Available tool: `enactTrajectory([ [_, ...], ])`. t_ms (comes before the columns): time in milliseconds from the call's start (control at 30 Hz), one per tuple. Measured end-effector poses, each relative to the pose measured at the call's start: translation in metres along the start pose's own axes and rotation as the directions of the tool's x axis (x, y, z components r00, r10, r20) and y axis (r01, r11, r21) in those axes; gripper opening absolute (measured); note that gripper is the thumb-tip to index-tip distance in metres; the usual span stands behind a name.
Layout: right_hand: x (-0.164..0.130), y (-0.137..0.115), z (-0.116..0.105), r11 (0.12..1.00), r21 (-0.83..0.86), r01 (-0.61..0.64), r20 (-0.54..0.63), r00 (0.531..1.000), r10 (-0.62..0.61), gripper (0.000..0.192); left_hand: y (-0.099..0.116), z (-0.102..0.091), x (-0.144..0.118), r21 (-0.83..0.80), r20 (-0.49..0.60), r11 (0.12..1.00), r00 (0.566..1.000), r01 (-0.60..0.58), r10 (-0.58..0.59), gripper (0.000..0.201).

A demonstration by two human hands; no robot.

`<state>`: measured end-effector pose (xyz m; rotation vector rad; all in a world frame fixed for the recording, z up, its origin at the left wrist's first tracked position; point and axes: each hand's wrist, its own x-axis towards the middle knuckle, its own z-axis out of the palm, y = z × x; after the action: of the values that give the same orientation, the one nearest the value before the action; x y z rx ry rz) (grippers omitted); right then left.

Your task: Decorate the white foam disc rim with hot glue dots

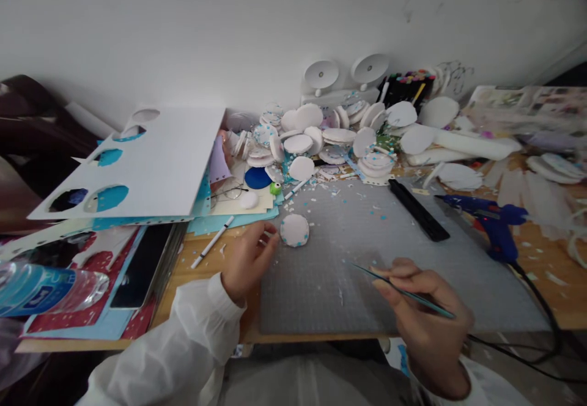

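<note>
In the head view, the right hand pinches a thin teal tool between thumb and fingers above the near part of the grey cutting mat. The tool's long axis runs from far left to near right, its fine tip pointing left and slightly away, toward the mat's centre. The left hand rests at the mat's left edge with fingers curled loosely, its fingertips just beside a white foam disc speckled with blue dots that lies flat on the mat. Beyond the disc, a heap of white discs is piled against the far wall. A black ruler lies diagonally on the mat's far right, and a blue glue gun rests on the table to the right, its cable trailing near. On the left sit a white sheet with round cut-outs, a white pen and a water bottle whose label is too blurred to read.
</note>
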<state>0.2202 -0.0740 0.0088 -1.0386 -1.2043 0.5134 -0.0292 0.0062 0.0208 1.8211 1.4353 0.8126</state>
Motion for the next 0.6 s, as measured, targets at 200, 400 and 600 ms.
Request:
enactTrajectory([
  [200, 0.001, 0.001, 0.008, 0.998, -0.035, 0.050, 0.051, 0.998, -0.049, 0.022, 0.000, -0.010, -0.009, -0.046, 0.051, 0.999, 0.998, -0.024, 0.027, 0.022],
  [400, 0.002, 0.002, 0.011, 0.999, -0.020, 0.035, 0.067, 0.997, -0.033, 0.021, -0.001, -0.002, 0.001, -0.300, 0.018, 0.944, 0.990, 0.136, -0.137, 0.029],
  [600, 0.001, 0.002, 0.005, 0.996, -0.080, 0.035, 0.030, 0.999, -0.033, 0.020, 0.004, 0.007, 0.015, -0.548, 0.142, 0.789, 0.960, 0.278, -0.240, 0.034],
])
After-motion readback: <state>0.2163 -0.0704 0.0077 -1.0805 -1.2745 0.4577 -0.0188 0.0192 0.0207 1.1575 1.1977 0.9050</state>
